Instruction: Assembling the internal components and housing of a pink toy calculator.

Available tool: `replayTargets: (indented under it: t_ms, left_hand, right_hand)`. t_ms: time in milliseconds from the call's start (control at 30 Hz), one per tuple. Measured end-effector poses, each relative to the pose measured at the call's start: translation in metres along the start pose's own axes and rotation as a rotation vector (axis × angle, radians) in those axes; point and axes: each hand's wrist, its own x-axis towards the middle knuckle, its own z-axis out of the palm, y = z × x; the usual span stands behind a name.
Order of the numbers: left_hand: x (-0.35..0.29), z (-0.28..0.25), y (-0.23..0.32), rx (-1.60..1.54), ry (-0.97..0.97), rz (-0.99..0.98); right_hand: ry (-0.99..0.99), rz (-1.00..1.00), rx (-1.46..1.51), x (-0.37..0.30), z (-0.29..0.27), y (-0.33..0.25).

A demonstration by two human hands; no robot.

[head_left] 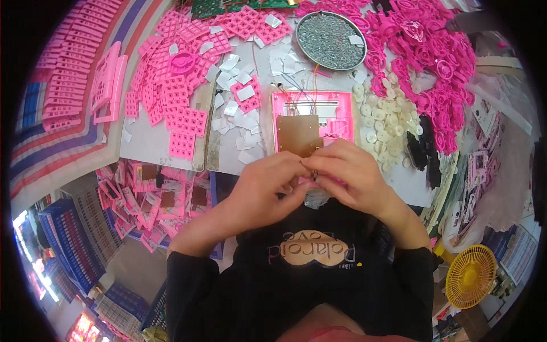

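A pink plastic housing [345, 102] lies in front of me with a brown circuit board [297, 134] in its lower left part. Thin wires [293, 96] rise from the board's upper edge. Over the near edge of the housing, my left hand [268, 181] and my right hand [350, 175] meet, thumbs and fingertips pinched close together. Whatever lies between the fingertips is too small and covered to name. Just below them, something clear and crumpled, like plastic film [317, 198], shows against my black shirt.
Pink keypad sheets [181, 94] and white paper slips [244, 122] lie to the left. A round tray of small metal parts [331, 40] stands at the back. White discs [387, 117], black parts [423, 145] and pink parts [439, 57] crowd the right. A yellow fan [470, 276] is at lower right.
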Motion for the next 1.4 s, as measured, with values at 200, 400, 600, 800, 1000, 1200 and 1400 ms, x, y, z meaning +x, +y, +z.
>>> replayTargets:
  t_ms: [200,400,600,800,1000,1200,1400]
  left_hand:
    - [0.008,-0.006,-0.024,0.429,0.095,0.013]
    - [0.009,0.004,-0.026,0.623,0.031,-0.100]
    - [0.010,0.009,-0.023,0.659,0.053,-0.142]
    - [-0.008,0.028,-0.006,0.525,0.023,0.177]
    - [-0.006,0.051,-0.030,0.450,-0.080,0.267]
    - [-0.008,0.052,-0.038,0.523,-0.102,0.289]
    - [-0.007,0.048,-0.037,0.552,-0.136,0.359]
  right_hand:
    - [0.015,0.331,0.233,-0.008,-0.011,0.005]
    - [0.029,0.437,0.492,-0.014,-0.008,0.005]
    - [0.062,0.440,0.400,-0.032,-0.013,0.002]
    - [0.041,0.078,-0.218,-0.057,-0.014,0.008]
    - [-0.033,0.037,-0.436,-0.073,-0.003,-0.003]
    - [-0.118,-0.119,-0.069,-0.064,-0.015,0.041]
    - [0.082,-0.152,-0.459,-0.084,-0.004,0.039]
